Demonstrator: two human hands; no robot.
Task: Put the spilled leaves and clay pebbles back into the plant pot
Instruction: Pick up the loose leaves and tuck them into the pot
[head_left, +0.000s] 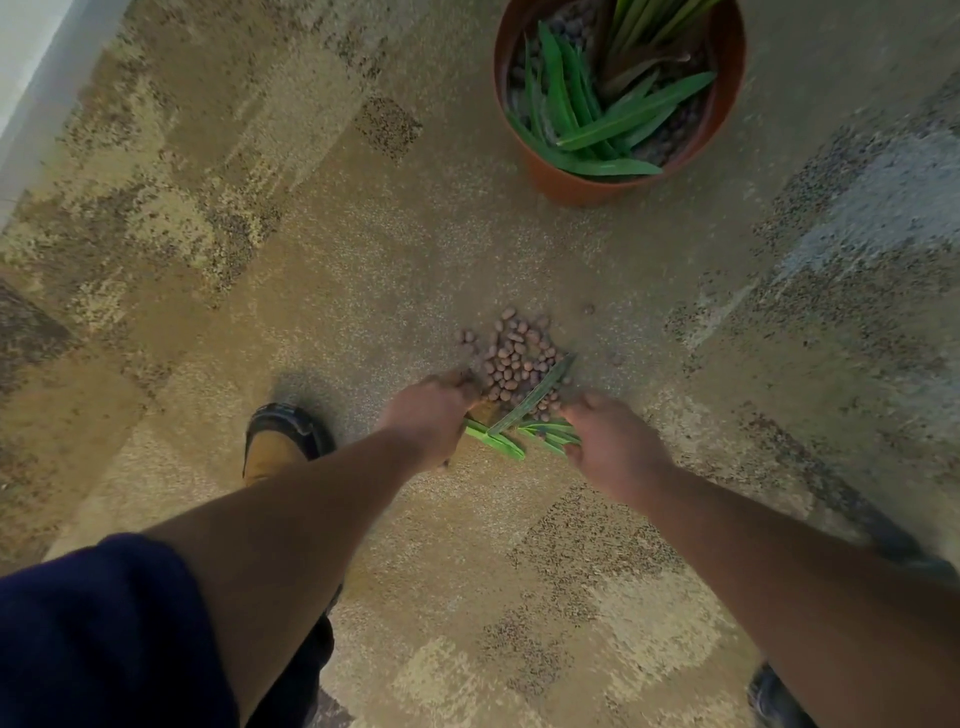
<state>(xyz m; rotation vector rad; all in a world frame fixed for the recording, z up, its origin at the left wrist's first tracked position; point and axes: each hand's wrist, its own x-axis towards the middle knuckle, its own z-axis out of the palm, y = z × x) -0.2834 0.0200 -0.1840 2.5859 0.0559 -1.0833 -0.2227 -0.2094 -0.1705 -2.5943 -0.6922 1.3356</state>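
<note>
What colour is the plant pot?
Terracotta orange-brown; the plant pot shows in the head view.

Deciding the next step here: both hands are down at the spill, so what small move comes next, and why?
Probably close the left hand and right hand together to scoop. They flank the clay pebbles and loose leaves on the carpet, and the plant pot stands apart beyond them.

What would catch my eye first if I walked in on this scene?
Probably the terracotta-coloured plant pot at the top, holding long green leaves over clay pebbles. Next, the spill in the middle of the patterned carpet: a heap of brown clay pebbles with a few green leaves lying at its near edge. The person's left hand and right hand reach down on either side of that heap, with a tan shoe at the left.
</note>
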